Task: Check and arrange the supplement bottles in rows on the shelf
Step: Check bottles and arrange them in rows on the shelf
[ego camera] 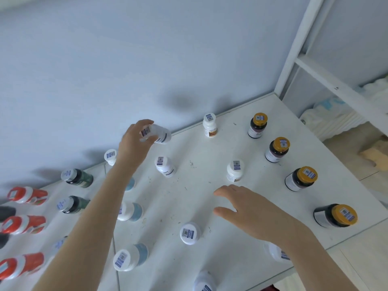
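The pale wall (147,59) fills the upper half of my view, and the white shelf (199,198) runs along its foot. A white rack (298,45) stands at the shelf's far right corner.

My right hand (247,208) hangs palm down over the middle of the shelf. Its fingers are straight and loosely spread, the thumb is apart, and it holds nothing. My left hand (134,143) reaches to the back edge by the wall, fingers curled round the cap end of the held bottle (160,134). That bottle is white and tilted, its base pointing right. I cannot tell whether the base touches the shelf.

Four gold-capped bottles (301,178) stand upright in one row down the right side, well apart from each other. At the far left, three red bottles (23,224) form another row. Two green bottles (76,177) stand just right of them, one behind the other. Blue bottles (130,211) make a row under and beside my left forearm, which partly hides one of them. Several white bottles (235,171) stand scattered between the blue and gold rows. One is at the back by the wall, one just beyond my right fingertips, one below my left hand and one near my right thumb. Every cap I can see carries a small barcode sticker.
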